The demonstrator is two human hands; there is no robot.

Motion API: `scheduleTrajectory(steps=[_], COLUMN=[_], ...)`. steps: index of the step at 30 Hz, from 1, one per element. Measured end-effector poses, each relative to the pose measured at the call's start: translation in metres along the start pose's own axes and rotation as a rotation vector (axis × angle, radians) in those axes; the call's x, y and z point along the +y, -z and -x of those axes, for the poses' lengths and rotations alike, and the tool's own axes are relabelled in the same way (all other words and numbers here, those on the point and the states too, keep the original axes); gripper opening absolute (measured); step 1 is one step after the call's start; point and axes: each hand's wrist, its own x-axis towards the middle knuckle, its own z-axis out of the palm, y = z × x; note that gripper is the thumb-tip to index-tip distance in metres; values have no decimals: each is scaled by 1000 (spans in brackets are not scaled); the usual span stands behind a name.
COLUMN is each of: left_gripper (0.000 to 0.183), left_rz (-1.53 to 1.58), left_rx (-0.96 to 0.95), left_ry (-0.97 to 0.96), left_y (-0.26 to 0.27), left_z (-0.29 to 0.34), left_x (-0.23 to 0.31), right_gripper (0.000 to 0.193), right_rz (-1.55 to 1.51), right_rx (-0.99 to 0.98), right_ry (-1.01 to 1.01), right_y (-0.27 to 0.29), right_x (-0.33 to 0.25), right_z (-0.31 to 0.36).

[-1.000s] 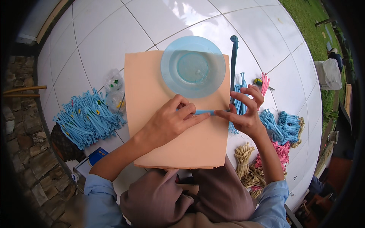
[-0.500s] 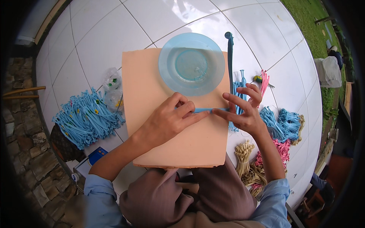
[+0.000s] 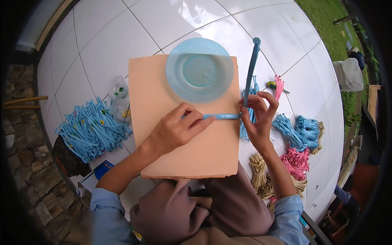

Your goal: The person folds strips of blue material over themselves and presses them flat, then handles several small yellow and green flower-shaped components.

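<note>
strip (image 3: 226,116) of smooth, flat blue, held over a peach board (image 3: 192,163)
left hand (image 3: 173,126) curls around its near part, index fingertip resting on it; right hand (image 3: 258,112) pinches it with thumb and fingers by the board's edge, where a knob-tipped length slants upward. beyond lies a shallow, translucent round dish (image 3: 174,77).

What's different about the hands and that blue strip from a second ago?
The right hand has moved rightward along the blue strip, uncovering more of its flat stretch; the raised part now leans more rightward. The left hand still holds the strip, and the plate stays on the board.
</note>
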Motion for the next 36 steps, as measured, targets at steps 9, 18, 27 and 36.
scheduleTrajectory(steps=[9,18,27,36], left_gripper=[45,57,25,19], left_rz=[116,-525,152,454], left_rx=[186,513,275,205], left_ry=[-30,-521,-484,-39], left_y=[45,104,115,82], left_z=[-17,-86,-159,-137], left_x=[45,126,184,235], right_gripper=[61,73,50,52], right_rz=[-296,-337,-211,-645], right_rx=[21,105,240,358], right_ry=[-118,-54,18,224], right_y=[53,101,156,141], right_x=[-92,-266,-217,-240], right_z=[16,-10,33,107])
